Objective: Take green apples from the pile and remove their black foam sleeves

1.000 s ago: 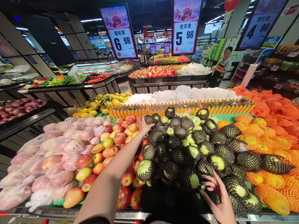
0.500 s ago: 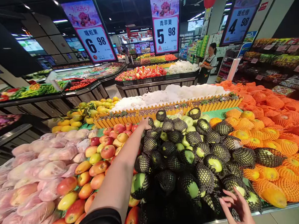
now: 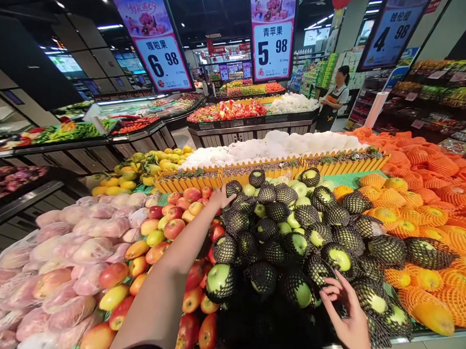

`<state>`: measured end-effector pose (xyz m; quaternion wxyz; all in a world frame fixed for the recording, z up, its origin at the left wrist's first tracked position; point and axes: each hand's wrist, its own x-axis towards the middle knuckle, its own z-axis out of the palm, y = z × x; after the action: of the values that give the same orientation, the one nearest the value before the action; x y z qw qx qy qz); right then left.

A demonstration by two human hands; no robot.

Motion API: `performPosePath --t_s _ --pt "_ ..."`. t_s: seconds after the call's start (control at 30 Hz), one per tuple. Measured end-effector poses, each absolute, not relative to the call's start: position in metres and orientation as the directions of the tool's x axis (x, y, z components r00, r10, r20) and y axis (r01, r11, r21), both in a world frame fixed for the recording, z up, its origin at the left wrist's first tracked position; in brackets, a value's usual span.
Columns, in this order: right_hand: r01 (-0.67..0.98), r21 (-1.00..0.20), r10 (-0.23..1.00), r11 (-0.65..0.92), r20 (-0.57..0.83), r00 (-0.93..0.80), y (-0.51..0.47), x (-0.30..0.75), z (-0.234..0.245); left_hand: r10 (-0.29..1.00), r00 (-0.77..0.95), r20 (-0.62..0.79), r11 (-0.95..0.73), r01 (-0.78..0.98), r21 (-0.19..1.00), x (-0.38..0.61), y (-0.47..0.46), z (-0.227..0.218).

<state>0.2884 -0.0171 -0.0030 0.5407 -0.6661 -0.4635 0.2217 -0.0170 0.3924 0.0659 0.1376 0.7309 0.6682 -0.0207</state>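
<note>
At the far left edge of the green apple pile, my left hand (image 3: 221, 198) is beside a green apple in black foam netting (image 3: 234, 188). One digit stretches out along the apple's near side; the other fingers are partly hidden, and nothing is lifted. My right hand (image 3: 347, 310) hovers over the front right of the pile, fingers apart and slightly curled, holding nothing. Close to its fingertips are a netted green apple (image 3: 340, 259) and another netted apple (image 3: 318, 269). Most apples in the pile wear black nets, several showing bare green skin.
Red apples (image 3: 174, 229) lie left of the pile, with bagged pink fruit (image 3: 83, 252) beyond. Oranges in orange nets (image 3: 432, 278) are on the right. A yellow planter fence (image 3: 260, 168) and white-wrapped fruit (image 3: 278, 143) stand behind. A person (image 3: 333, 100) stands in the aisle.
My left hand has drawn slightly back to the left from the netted apple. My right hand has moved left and up over the pile. The view has shifted a little.
</note>
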Motion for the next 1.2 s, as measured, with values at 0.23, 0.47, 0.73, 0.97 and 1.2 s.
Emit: performPosePath --t_s 0.23,0.47,0.73,0.97,1.2 --pt "0.363 -0.931 0.836 -0.033 0.173 0.52 -0.028 0.301 -0.016 0.974 -0.047 -0.222 0.071 0.992 0.102 -0.018 0.398 0.081" --pt "0.316 -0.946 0.796 -0.074 0.135 0.59 -0.034 0.31 -0.016 0.899 0.43 -0.078 -0.409 0.891 0.197 0.069 0.385 0.089" --pt "0.312 -0.946 0.814 -0.086 0.114 0.569 -0.036 0.31 -0.019 0.789 0.594 -0.155 -0.552 0.797 0.244 0.131 0.37 0.071" --pt "0.333 -0.939 0.824 -0.091 0.117 0.554 -0.042 0.312 -0.021 0.861 0.507 -0.024 -0.488 0.84 0.237 0.099 0.352 0.106" --pt "0.386 -0.922 0.849 -0.033 0.178 0.498 -0.026 0.301 -0.014 0.8 0.577 -0.165 -0.535 0.81 0.242 0.061 0.305 0.128"
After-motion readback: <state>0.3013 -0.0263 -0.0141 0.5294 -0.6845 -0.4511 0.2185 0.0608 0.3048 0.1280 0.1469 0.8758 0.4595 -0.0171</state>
